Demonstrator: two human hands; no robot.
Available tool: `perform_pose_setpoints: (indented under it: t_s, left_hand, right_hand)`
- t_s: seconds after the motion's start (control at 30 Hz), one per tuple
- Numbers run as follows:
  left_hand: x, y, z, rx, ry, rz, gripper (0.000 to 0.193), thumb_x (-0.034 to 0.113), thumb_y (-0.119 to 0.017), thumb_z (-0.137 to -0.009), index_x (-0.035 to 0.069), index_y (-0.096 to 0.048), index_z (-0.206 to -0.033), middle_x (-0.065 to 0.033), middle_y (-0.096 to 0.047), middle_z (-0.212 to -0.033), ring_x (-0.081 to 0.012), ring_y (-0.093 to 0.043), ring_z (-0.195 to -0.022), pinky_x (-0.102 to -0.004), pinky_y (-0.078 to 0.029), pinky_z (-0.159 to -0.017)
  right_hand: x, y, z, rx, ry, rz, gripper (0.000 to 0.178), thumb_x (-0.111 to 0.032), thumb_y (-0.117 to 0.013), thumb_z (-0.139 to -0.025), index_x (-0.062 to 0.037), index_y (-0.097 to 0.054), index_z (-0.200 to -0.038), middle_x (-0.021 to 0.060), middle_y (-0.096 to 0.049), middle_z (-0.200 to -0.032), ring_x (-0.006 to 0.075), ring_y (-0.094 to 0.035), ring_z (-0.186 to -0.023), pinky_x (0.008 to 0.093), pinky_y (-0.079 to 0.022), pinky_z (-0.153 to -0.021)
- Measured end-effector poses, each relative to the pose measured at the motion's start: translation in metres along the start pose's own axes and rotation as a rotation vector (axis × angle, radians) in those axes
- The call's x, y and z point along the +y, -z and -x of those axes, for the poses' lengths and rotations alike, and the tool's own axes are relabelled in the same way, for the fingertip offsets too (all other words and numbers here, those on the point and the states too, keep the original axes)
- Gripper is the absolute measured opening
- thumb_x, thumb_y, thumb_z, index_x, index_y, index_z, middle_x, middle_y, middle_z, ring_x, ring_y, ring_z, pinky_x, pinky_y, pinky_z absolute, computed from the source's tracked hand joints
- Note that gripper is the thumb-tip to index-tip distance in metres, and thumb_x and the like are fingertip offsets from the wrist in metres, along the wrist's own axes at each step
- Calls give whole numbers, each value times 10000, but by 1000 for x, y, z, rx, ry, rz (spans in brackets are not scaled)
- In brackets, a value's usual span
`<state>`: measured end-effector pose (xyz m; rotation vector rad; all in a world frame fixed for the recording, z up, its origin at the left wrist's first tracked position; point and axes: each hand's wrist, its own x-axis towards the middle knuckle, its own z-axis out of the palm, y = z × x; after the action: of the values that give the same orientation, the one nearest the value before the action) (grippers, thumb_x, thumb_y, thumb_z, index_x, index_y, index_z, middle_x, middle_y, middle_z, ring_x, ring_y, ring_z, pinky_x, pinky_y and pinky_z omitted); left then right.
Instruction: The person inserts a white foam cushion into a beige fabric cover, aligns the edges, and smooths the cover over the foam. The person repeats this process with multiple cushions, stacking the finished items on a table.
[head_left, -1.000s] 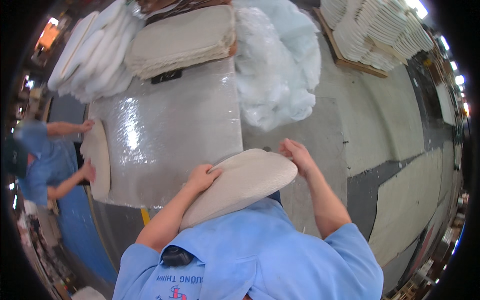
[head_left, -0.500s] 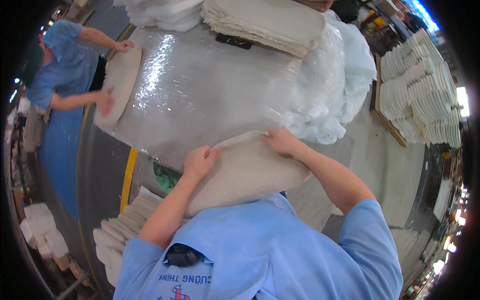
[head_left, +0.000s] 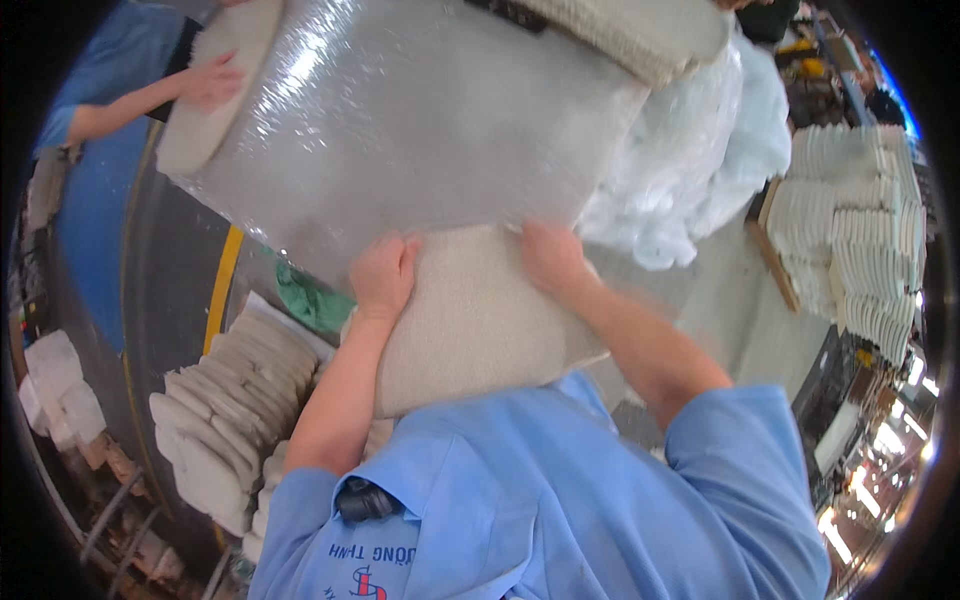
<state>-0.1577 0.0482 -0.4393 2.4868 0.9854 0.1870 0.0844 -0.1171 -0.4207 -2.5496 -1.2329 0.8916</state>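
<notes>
So the beige fabric pad (head_left: 475, 320) is right in front of the blue shirt (head_left: 600, 480), left hand (head_left: 383, 277) clamped on its far edge and right hand (head_left: 553, 258) gripping that edge further over, by the near side of the plastic-covered table (head_left: 420, 130). Past that, a co-worker's hand (head_left: 210, 82) is on another pale pad (head_left: 197, 130) at the table's left end

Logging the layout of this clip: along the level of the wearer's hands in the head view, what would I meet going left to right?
Yellow floor stripe, green material, left hand, beige pad, right hand, translucent white plastic, stacked whitish pads.
</notes>
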Motion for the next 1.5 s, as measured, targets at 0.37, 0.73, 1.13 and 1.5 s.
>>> perform_pose_setpoints:
  t_s: [0.37,0.73,1.13,1.5]
  left_hand:
    - [-29,7,8,25,126,-50,385,435,-639,-1025,73,-659,-895,-167,-685,-747,-415,-675,-740,-490,-506,-651]
    - [-99,92,86,78,718,131,296,319,-630,-1036,34,-712,-1045,-170,-730,-885,-329,-712,-804,-418,-529,-733]
    - [40,26,101,343,333,1404,391,212,-701,-1009,-2,-637,-1329,-144,-672,-1274,-248,-640,-1151,-386,-511,-987]
    - [103,96,-21,33,-162,1097,476,320,-667,-1049,-30,-635,-1369,-128,-680,-1322,-207,-624,-1212,-360,-483,-1077]
  right_hand:
    - [1,2,-12,9,27,67,242,-289,-584,-999,-78,-681,-1067,238,-737,-982,461,-707,-984,567,-552,-879]
    - [-9,17,23,-156,201,-30,383,-379,-550,-1041,-26,-697,-1054,281,-713,-1032,475,-673,-1058,557,-508,-914]
    - [-41,-10,41,24,208,-668,513,-459,-516,-1093,30,-646,-1013,232,-700,-900,332,-666,-867,448,-497,-819]
    - [-120,80,12,63,543,-1686,363,-262,-545,-1095,-19,-556,-1363,94,-673,-1191,192,-649,-1043,340,-527,-936]
